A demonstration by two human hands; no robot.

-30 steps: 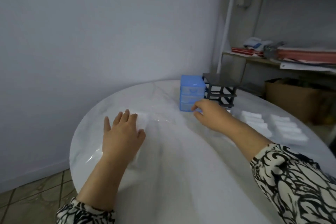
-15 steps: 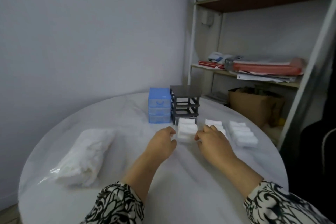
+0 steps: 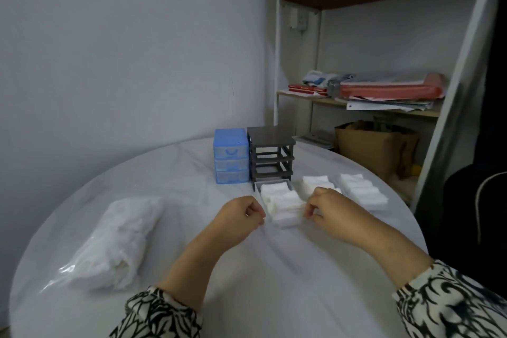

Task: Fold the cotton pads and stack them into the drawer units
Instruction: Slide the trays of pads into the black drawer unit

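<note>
From the head camera I see both my hands at a grey drawer tray (image 3: pixel 258 185) pulled out in front of the dark grey drawer frame (image 3: pixel 271 155), on the round white table (image 3: pixel 274 269). The tray is packed with folded cotton pads (image 3: pixel 282 200) standing in rows, the nearest ones reaching the tray's front end. My left hand (image 3: pixel 241 214) sits just to the left of the tray with its fingers curled in; I cannot tell whether they pinch the tray's edge or hold nothing. My right hand (image 3: pixel 325 204) is at the tray's right front corner, fingers curled down against the pads or the rim there; whether they truly grip is unclear.

The blue three-drawer unit (image 3: pixel 231 159) stands touching the frame's left side, its drawers closed. To the right of the tray lie two more groups of folded pads: one (image 3: pixel 315 182) partly hidden behind my right hand, another (image 3: pixel 362 192) further right near the table's edge. A clear plastic bag of cotton (image 3: pixel 120 239) lies well apart on the left of the table. Behind stands a shelf (image 3: pixel 356 104) with papers and red folders, and a cardboard box (image 3: pixel 375 145) below.
</note>
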